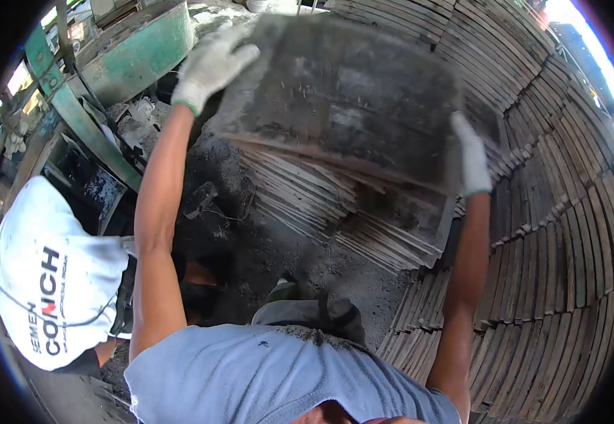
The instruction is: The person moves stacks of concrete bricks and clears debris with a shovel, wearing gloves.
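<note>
Big picture first: stacked boards fill the whole right side, row upon row of thin planks on edge, curving from far right down to the near right corner. In front of them, high in the middle, is the dark flat board, grimy and scuffed, held up in the air and tilted, with its left end higher and farther. Beneath it sits a lower pile of boards, lying flat and fanned out at the edges. Dark gritty ground spreads between that pile and the person's grey-blue shirt, near, at the bottom. Far left, there's a green machine, caked in grey dust. Near left, a co-worker's white cloth with printed lettering. Now the hands, both in white gloves and well apart: left hand grips the board's far left edge, fingers curled over it; right hand clamps the right edge, arm stretched straight up.
</note>
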